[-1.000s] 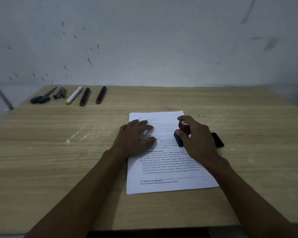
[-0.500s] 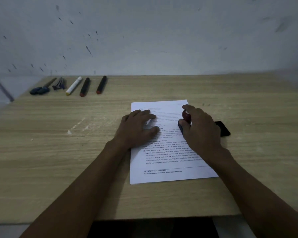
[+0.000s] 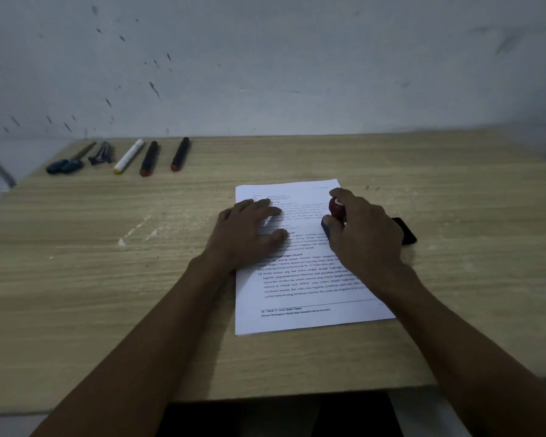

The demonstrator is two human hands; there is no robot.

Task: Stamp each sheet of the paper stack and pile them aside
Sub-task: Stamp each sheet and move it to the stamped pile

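Observation:
A stack of white printed sheets (image 3: 303, 298) lies on the wooden table (image 3: 108, 279), a little right of centre. My left hand (image 3: 245, 234) rests flat on the stack's left half, fingers spread. My right hand (image 3: 364, 234) grips a stamp (image 3: 336, 212) with a dark red knob and a dark base, held upright at the stack's right edge. Whether the base touches the paper is hidden by my fingers. A black ink pad (image 3: 405, 231) lies just right of the stack, partly behind my right hand.
Along the far left of the table lie a white marker (image 3: 128, 156), two black markers with red ends (image 3: 148, 158) (image 3: 180, 153), a binder clip (image 3: 101, 153) and a dark-handled tool (image 3: 70, 160). A grey wall stands behind. The table's near edge runs below the stack.
The view has tilted, so everything sits a little higher in frame. Both hands stay in the same place on the stack, and the stamp stays in my right hand.

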